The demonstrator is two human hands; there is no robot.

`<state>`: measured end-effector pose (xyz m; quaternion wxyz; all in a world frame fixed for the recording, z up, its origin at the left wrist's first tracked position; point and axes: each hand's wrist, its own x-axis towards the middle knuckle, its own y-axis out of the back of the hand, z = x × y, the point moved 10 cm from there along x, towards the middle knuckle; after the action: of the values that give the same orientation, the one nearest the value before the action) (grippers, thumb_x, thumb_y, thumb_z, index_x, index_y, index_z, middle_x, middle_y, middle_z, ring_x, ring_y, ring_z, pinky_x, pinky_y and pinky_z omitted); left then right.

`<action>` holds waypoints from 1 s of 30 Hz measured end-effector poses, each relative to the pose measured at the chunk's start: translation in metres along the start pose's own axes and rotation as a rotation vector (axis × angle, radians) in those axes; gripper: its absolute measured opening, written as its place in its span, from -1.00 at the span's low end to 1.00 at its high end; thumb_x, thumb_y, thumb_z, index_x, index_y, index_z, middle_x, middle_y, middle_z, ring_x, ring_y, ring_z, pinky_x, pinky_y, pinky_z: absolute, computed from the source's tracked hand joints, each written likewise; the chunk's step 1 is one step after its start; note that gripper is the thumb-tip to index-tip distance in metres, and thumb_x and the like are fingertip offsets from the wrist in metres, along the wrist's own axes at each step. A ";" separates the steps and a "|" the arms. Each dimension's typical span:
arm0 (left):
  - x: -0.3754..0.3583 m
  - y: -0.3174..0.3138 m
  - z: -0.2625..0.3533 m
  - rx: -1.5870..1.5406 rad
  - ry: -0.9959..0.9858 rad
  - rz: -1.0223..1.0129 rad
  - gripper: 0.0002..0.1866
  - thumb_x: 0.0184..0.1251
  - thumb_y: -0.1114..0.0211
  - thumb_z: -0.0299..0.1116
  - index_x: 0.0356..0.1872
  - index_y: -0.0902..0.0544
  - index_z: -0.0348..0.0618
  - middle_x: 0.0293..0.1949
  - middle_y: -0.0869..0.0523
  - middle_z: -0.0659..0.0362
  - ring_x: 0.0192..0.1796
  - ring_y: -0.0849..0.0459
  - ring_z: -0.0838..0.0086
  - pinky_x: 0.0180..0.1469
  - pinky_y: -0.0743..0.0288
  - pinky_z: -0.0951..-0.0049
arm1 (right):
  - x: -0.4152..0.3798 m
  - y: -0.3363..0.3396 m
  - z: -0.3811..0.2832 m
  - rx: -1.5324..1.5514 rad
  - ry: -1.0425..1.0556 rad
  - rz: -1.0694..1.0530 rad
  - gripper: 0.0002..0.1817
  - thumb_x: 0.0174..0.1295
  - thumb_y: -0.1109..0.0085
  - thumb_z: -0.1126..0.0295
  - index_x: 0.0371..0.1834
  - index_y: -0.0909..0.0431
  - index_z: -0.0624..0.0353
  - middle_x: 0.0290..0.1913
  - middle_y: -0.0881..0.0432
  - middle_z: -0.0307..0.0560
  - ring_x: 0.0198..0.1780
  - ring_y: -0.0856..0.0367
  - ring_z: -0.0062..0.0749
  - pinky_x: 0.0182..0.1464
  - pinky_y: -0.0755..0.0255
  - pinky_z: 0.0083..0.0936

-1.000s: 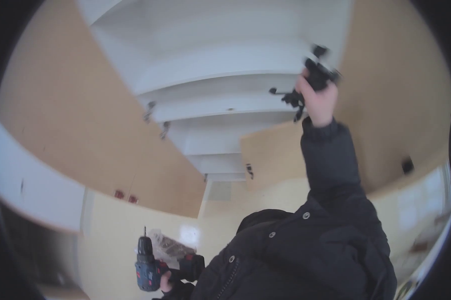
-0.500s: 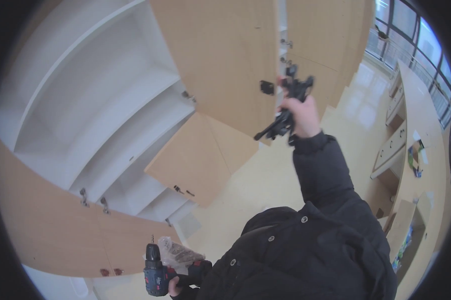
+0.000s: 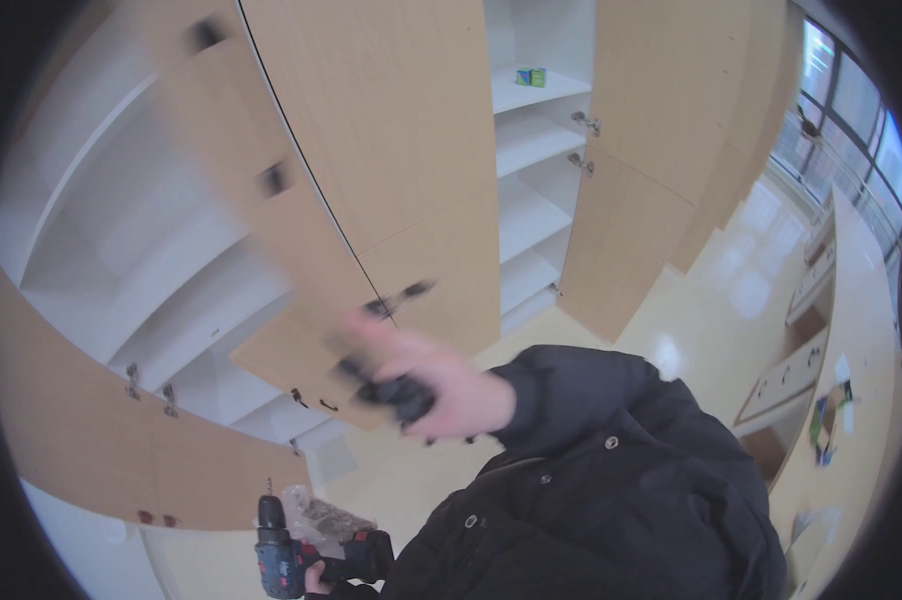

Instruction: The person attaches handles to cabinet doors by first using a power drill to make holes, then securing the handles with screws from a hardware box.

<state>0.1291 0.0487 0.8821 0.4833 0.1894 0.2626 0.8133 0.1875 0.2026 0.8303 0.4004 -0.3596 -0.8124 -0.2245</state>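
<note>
My left hand [image 3: 316, 578], low at the left, is closed around the grip of a dark blue cordless drill [image 3: 281, 560]. A bit points up from the drill's chuck. Right behind the drill is a clear plastic bag [image 3: 326, 515] with small contents. My right hand [image 3: 446, 390], blurred by motion, is wrapped around a bunch of black cabinet handles [image 3: 401, 395]. Its fingers reach up to the lower edge of a tall wooden cabinet door [image 3: 241, 190], which is also smeared and carries two dark fittings. Another black piece [image 3: 406, 297] sticks out past the fingertips.
Open white shelves [image 3: 121, 230] stand at the left, with a lower wooden door [image 3: 291, 360] swung out. Further right, an open cabinet [image 3: 531, 150] holds a small green box [image 3: 531, 77], its hinged door [image 3: 626, 240] standing out. A long counter [image 3: 851, 330] runs along the right.
My right hand has swung left and down with the black handles. The tall door has moved left, baring the shelves with the green box. My left hand still holds the drill.
</note>
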 end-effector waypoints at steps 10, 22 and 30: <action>0.037 -0.038 -0.210 -0.277 0.151 0.331 -0.31 -0.16 -0.04 -0.05 0.01 -0.26 -0.34 -0.48 -0.45 0.25 -0.39 -0.43 0.47 -0.27 -0.27 0.53 | 0.020 -0.051 0.112 0.797 -0.838 -0.422 -0.62 -0.04 0.09 0.63 -0.08 -0.22 0.23 -0.18 -0.51 -0.07 -0.47 -0.54 -0.42 -0.58 -0.47 -0.64; 0.279 -0.161 -0.382 -0.531 0.257 0.343 -0.44 -0.24 -0.09 -0.29 -0.07 -0.39 -0.31 -0.33 -0.50 0.19 -0.27 -0.47 0.43 -0.13 -0.29 0.51 | 0.082 0.385 0.137 0.066 -0.437 0.649 -0.91 -0.22 0.00 0.58 -0.75 -0.36 0.18 -0.25 -0.48 0.08 -0.26 -0.44 -0.44 -0.21 -0.28 -0.63; 0.252 -0.270 -0.288 -0.787 0.312 0.540 -0.50 -0.29 -0.11 -0.45 -0.12 -0.47 -0.29 -0.23 -0.53 0.16 -0.19 -0.49 0.41 -0.04 -0.30 0.50 | 0.187 0.563 0.291 0.171 -0.882 0.372 -0.86 -0.05 0.07 0.60 -0.38 -0.30 0.42 -0.38 -0.48 0.04 -0.62 -0.42 -0.57 -0.62 -0.34 -0.75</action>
<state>0.0366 0.3078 0.5034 0.2454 -0.0698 -0.0536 0.9654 0.3963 0.8287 0.8570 0.0793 -0.5256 -0.8420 0.0921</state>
